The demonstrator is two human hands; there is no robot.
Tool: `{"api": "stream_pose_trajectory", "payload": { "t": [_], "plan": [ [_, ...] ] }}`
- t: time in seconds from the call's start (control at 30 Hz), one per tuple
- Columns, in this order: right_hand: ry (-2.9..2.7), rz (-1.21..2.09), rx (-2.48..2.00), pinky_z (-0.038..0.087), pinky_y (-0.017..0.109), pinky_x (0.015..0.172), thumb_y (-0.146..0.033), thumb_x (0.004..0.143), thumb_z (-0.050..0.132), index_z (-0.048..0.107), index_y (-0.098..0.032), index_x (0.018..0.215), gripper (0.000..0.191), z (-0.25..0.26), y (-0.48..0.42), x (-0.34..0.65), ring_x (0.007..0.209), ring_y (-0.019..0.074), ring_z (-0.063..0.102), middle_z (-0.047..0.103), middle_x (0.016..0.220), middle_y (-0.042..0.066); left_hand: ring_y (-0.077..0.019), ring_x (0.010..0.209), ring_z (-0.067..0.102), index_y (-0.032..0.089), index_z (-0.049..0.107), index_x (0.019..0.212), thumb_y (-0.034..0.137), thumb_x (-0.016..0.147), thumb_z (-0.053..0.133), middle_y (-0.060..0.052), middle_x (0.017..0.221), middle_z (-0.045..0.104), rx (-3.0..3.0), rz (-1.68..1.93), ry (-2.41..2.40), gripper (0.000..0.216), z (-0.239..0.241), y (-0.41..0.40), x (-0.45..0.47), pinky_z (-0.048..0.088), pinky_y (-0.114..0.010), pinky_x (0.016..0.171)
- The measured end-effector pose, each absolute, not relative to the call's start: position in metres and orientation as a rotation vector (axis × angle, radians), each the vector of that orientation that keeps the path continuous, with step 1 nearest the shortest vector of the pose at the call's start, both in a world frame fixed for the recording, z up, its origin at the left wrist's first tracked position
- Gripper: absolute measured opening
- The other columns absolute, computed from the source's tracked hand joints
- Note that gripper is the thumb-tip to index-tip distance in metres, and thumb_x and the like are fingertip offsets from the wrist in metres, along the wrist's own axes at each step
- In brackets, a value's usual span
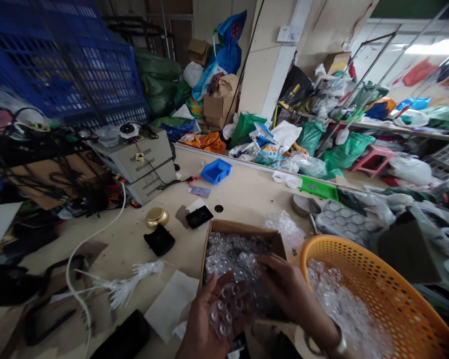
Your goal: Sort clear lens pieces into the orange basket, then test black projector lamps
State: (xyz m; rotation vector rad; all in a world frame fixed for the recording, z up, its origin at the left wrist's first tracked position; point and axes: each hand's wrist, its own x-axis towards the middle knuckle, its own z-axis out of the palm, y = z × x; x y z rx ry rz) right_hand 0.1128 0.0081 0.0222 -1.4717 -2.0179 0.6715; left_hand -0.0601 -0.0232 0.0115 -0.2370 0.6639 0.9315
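Observation:
My left hand (205, 319) is cupped palm up at the near edge of a cardboard box (242, 228) and holds a clump of small clear plastic pieces (226, 306). The box is full of the same clear pieces (231, 254). My right hand (287, 289) reaches into the box from the right, palm down, fingers curled over the pieces; whether it grips any I cannot tell. An orange plastic basket (392, 279) stands right of the box and holds more clear pieces (340, 304).
On the table lie a blue bin (216, 171), a green tray (319, 189), a brass dome (157, 217), black parts (159, 240), a white cable (97, 234), grey power units (140, 159) and a clear blister tray (342, 219). Blue crates (60, 70) and bags crowd the back.

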Motion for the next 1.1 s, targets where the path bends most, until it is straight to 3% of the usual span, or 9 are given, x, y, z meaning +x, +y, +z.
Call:
{"api": "stream_pose_trajectory", "payload": {
  "t": [0.13,0.3,0.4,0.5,0.67,0.87,1.0,1.1],
  "plan": [
    [-2.233,0.844,-1.184,0.045,0.027,0.076,-0.019,0.081,0.051,0.064,-0.024,0.095,0.019,0.058,-0.027,0.09,0.086,0.0155,0.057,0.063,0.093,0.005,-0.0192,0.062,0.063,0.015,0.059,0.091,0.035,0.08,0.049,-0.01,0.076,0.068,-0.313,0.933,0.56,0.025,0.012,-0.024,-0.043,0.045,-0.027,0.05],
    [-2.093,1.132,-1.122,0.047,0.023,0.073,-0.018,0.077,0.054,0.063,-0.018,0.093,0.018,0.055,-0.009,0.089,0.08,0.014,0.06,0.066,0.089,0.004,-0.02,0.057,0.063,0.014,0.06,0.074,0.024,0.079,0.05,-0.009,0.067,0.067,-0.324,0.962,0.774,0.015,0.012,-0.031,-0.056,0.042,-0.026,0.044],
    [-2.114,0.799,-1.49,0.046,0.023,0.071,-0.014,0.079,0.048,0.06,-0.016,0.097,0.022,0.022,0.032,0.092,0.077,0.0142,0.06,0.065,0.089,0.005,-0.0204,0.057,0.063,0.015,0.057,0.069,0.023,0.079,0.049,-0.01,0.072,0.068,-0.347,0.921,0.858,0.014,0.014,-0.033,-0.073,0.04,-0.025,0.04],
    [-2.284,0.394,-1.79,0.041,0.029,0.08,-0.009,0.077,0.046,0.057,-0.015,0.104,0.03,-0.017,0.072,0.084,0.091,0.0201,0.056,0.062,0.1,0.011,-0.0207,0.061,0.064,0.015,0.057,0.069,0.022,0.079,0.05,-0.011,0.076,0.069,-0.344,0.92,0.846,0.014,0.012,-0.033,-0.085,0.042,-0.025,0.042],
    [-2.358,0.292,-1.88,0.031,0.041,0.087,-0.006,0.079,0.04,0.062,-0.013,0.088,0.024,-0.05,0.097,0.068,0.098,0.0281,0.048,0.06,0.093,0.018,-0.021,0.063,0.064,0.015,0.058,0.07,0.021,0.077,0.053,-0.01,0.077,0.069,-0.297,0.917,0.81,0.01,0.008,-0.032,-0.093,0.044,-0.026,0.044],
    [-2.14,0.357,-1.917,0.033,0.04,0.083,-0.018,0.074,0.052,0.059,-0.012,0.084,0.013,-0.049,0.095,0.088,0.096,0.0287,0.048,0.062,0.091,0.014,-0.0204,0.064,0.064,0.015,0.057,0.075,0.02,0.076,0.055,-0.009,0.078,0.069,-0.277,0.907,0.848,0.006,0.013,-0.03,-0.095,0.044,-0.025,0.044],
    [-1.957,0.518,-1.834,0.042,0.028,0.071,-0.03,0.079,0.049,0.059,-0.012,0.089,0.022,-0.038,0.081,0.107,0.081,0.0201,0.056,0.064,0.083,0.007,-0.0217,0.066,0.064,0.015,0.057,0.075,0.021,0.077,0.054,-0.01,0.08,0.069,-0.282,0.876,0.832,0.007,0.015,-0.03,-0.091,0.046,-0.029,0.048],
    [-1.577,0.818,-1.675,0.044,0.024,0.061,-0.041,0.083,0.043,0.058,-0.012,0.094,0.034,-0.025,0.057,0.124,0.072,0.0165,0.058,0.064,0.081,0.005,-0.0216,0.065,0.064,0.015,0.057,0.076,0.023,0.075,0.057,-0.009,0.078,0.068,-0.242,0.84,0.845,0.008,0.019,-0.03,-0.077,0.045,-0.03,0.049]
  ]
}}
